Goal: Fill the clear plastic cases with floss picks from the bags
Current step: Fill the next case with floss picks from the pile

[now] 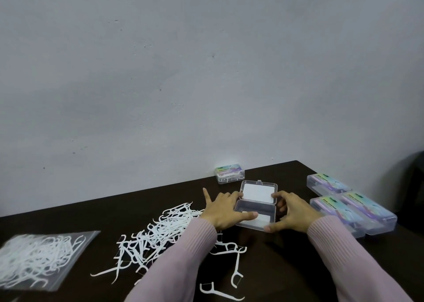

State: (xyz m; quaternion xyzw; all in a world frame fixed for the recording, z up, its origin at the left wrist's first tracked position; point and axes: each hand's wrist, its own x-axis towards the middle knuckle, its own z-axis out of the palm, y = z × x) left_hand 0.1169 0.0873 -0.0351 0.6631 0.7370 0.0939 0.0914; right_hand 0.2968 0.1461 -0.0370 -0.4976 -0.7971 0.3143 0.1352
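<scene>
An open clear plastic case (255, 214) lies on the dark worktop (286, 267), its lid (258, 191) tipped back toward 12 o'clock. The left hand (221, 211) grips its 9 o'clock side, fingers curled and thumb on the front rim, while the right hand (291, 212) grips the 3 o'clock side likewise. Loose floss picks (160, 230) lie at 8 o'clock, a bag of picks (41, 255) beyond them, and three closed cases (353, 207) at 3 o'clock.

Dark table (286, 267), loose floss picks (160, 230), bagged picks (41, 255), open clear case (255, 206), four closed cases (367, 212)
</scene>
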